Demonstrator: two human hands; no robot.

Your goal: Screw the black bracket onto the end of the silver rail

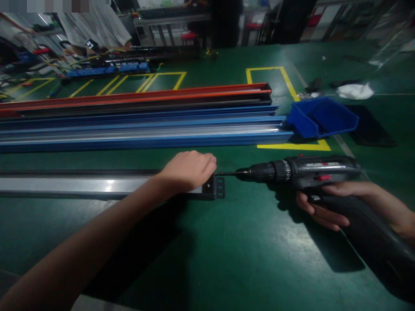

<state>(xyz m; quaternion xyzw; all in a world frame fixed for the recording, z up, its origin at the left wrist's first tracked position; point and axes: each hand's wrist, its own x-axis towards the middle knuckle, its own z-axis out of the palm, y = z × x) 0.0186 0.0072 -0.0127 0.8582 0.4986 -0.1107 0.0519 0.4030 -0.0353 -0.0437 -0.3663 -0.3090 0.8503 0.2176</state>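
Note:
A long silver metal rail (81,185) with dark edges lies across the green surface from the left. My left hand (189,170) is closed over its right end, fingers curled round the far edge. A small black slotted bracket (220,188) sticks out from that end. In my right hand (324,209) is a black cordless drill (311,168), gripped by its handle and held level. Its long thin bit (231,173) points left and reaches the rail's end, close beside my left fingers. Whether a screw sits at the tip is too small to tell.
Behind the rail lie several long blue channels (145,136) and an orange one (162,93). A blue plastic bin (324,116) stands at their right ends, near a white crumpled item (355,90). Yellow tape (293,147) marks the surface. A person (94,23) stands at the far left.

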